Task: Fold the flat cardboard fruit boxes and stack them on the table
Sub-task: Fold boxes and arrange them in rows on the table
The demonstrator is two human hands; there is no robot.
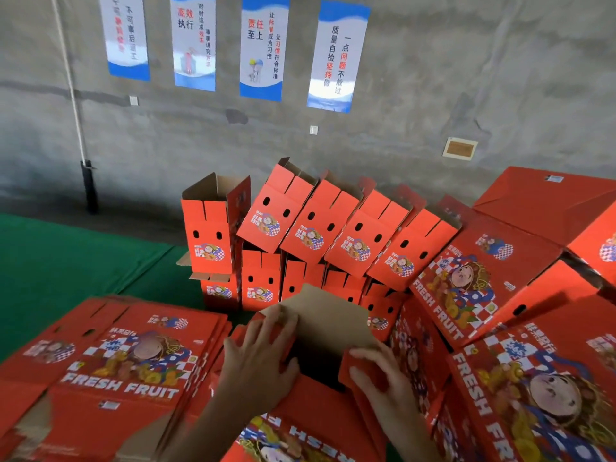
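— Both hands are at the bottom of the view, on the box being folded [320, 331]. What are the fingers doing?

— Left hand [260, 355] lies with its fingers spread over the left side flap, fingertips touching the brown flap that stands up at the far end. Right hand [376, 375] has its fingers curled over the red flap on the right, pressing it inward, I'd say, though the blur makes the thumb hard to place.

— So which step is this?

— Closing one end of the box, as I judge it. Its mouth is dark and open between the hands, so the flaps are not yet tucked. Next move calls for bringing the side flaps in together, then pushing the brown flap down over them without buckling it.

— Where's the rest of the work?

— Flat boxes [123, 361] are piled just left of the hands on the green table [50, 261]. Folded boxes [300, 235] stand stacked in two tiers against the wall [433, 111], the upper row leaning. More big red boxes [500, 278] crowd the right.

— Anything you can't see?

— Near end of the box in hand is cut off by the frame, and its inside is too dark to read.
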